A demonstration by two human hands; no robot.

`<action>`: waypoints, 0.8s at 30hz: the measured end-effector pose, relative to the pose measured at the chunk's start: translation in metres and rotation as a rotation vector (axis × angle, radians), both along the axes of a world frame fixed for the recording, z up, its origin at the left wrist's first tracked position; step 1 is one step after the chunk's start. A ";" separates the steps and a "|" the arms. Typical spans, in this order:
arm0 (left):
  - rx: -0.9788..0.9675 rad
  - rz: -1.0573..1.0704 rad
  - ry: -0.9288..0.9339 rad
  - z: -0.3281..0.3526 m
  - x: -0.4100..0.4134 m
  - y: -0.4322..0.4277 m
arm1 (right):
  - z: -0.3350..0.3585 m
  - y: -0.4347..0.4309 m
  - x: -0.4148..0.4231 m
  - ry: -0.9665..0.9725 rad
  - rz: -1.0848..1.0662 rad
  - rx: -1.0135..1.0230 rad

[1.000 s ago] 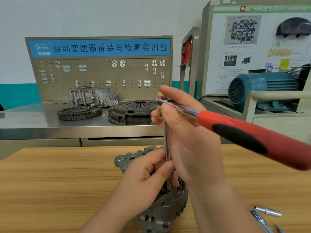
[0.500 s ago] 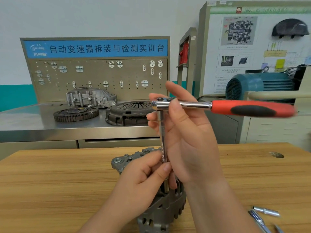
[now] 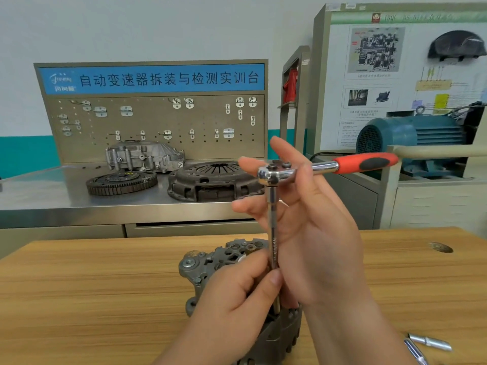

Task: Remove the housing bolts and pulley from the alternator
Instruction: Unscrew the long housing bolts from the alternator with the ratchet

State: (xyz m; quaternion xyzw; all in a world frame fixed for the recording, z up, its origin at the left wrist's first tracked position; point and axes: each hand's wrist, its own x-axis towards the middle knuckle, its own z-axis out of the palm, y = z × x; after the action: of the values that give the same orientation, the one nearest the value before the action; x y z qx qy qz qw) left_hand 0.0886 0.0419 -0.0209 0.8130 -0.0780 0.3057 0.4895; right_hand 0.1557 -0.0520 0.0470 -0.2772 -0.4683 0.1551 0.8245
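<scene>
- Clutch cover (image 3: 210,181), flywheel (image 3: 121,181) behind; my left hand (image 3: 232,306) hides part of the alternator (image 3: 200,270).
- It pinches the extension bar (image 3: 272,227); my right hand (image 3: 313,233), fingers spread, touches the ratchet (image 3: 326,167).

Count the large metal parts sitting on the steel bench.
3: a toothed flywheel at left, a grey housing behind it, a clutch cover at right. Others may be hidden.
</scene>
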 end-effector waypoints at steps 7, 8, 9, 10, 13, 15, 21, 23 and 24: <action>-0.051 -0.010 -0.016 -0.002 0.001 0.002 | 0.000 0.000 -0.004 -0.125 -0.143 0.036; -0.052 -0.015 -0.013 -0.002 0.001 0.003 | 0.001 0.000 -0.004 -0.169 -0.188 0.011; -0.043 -0.014 -0.013 -0.003 0.001 0.004 | 0.002 0.000 -0.005 -0.203 -0.215 -0.023; -0.033 -0.015 -0.018 -0.003 0.001 0.005 | 0.002 0.001 -0.005 -0.214 -0.225 -0.042; -0.055 -0.045 -0.026 -0.004 0.000 0.005 | 0.000 0.004 -0.009 -0.132 -0.133 -0.004; -0.069 -0.065 -0.023 -0.004 0.001 0.005 | 0.000 0.004 -0.010 -0.072 -0.061 0.004; -0.047 -0.104 0.010 -0.001 -0.002 0.007 | 0.000 0.000 -0.003 -0.006 0.095 -0.026; -0.039 -0.100 0.013 -0.001 -0.002 0.008 | 0.000 0.001 -0.005 -0.026 0.091 -0.017; -0.052 -0.104 0.014 0.000 -0.002 0.008 | -0.001 0.002 -0.007 -0.043 0.068 -0.009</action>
State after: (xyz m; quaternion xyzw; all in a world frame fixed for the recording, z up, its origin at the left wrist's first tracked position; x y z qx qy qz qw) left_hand 0.0864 0.0501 -0.0213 0.7970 -0.1088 0.2760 0.5261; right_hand 0.1489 -0.0502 0.0460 -0.2681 -0.4942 0.1792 0.8073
